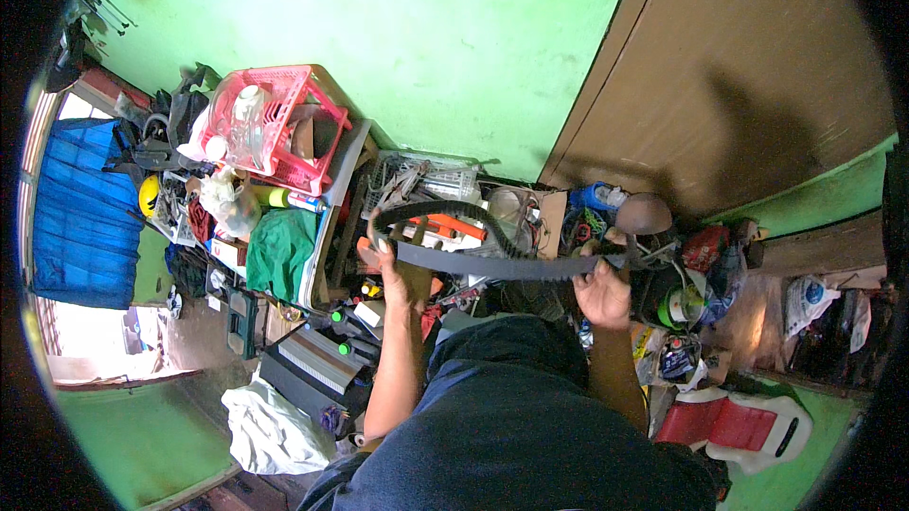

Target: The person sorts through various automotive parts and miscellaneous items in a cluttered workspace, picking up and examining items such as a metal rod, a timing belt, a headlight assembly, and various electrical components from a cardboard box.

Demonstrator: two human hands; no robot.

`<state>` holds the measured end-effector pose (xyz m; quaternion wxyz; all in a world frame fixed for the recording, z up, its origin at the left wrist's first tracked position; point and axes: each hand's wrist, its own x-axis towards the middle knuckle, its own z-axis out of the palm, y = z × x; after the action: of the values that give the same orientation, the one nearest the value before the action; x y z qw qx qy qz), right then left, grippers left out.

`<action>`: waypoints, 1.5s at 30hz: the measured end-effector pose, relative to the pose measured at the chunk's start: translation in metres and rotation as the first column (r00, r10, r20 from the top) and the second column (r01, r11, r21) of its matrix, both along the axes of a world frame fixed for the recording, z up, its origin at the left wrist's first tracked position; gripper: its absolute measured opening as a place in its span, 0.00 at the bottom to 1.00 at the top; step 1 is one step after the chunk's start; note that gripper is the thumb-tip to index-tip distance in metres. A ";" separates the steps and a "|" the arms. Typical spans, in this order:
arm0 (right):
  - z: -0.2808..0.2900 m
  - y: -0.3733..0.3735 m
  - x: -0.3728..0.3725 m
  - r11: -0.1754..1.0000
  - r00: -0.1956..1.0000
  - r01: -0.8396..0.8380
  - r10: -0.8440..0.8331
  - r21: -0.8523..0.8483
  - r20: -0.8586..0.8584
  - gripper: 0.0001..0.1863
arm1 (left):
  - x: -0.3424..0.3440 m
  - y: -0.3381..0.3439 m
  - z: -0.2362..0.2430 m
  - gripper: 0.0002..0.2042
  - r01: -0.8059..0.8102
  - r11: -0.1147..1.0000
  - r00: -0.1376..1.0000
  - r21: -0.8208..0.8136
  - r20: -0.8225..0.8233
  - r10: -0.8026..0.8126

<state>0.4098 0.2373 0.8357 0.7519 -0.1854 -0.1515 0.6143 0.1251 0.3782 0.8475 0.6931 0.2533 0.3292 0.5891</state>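
**Toothed belt (492, 263) held aloft**

Left hand (402, 276) and right hand (604, 295) grip its opposite ends, the loop spanning between. Should either hold loosen, the slack run could drop and snag among nearby orange objects (459, 226).

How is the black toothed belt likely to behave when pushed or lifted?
The black toothed belt would probably bend rather than stay rigid, since one run curves between the left hand and right hand. It may spring somewhat, as that arc looks rounded, not crumpled. Its ridges may aid grip.
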 end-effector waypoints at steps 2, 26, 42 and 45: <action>0.029 0.016 -0.001 0.991 0.964 0.098 -0.119 0.096 0.240 0.27 | -0.012 0.009 -0.001 0.46 -0.137 0.988 0.990 0.066 -0.028 0.139; 0.051 0.041 -0.020 0.940 -0.178 -0.089 0.311 -0.330 0.934 0.57 | -0.034 -0.015 0.013 0.31 0.041 0.996 0.994 0.082 -0.108 -0.032; 0.006 0.052 -0.072 0.843 -0.430 -0.426 0.130 -0.328 0.893 0.59 | -0.088 -0.051 0.018 0.38 0.204 0.979 0.943 -0.026 -0.265 -0.203; 0.005 0.059 -0.082 0.890 -0.262 -0.408 0.100 -0.204 0.960 0.39 | -0.109 -0.037 0.009 0.37 0.109 0.992 0.967 0.066 -0.236 -0.091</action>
<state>0.3274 0.2964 0.8412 0.2229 -0.4736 -0.7674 0.3703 0.0163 0.3414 0.8564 0.6681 0.3640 0.3715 0.5321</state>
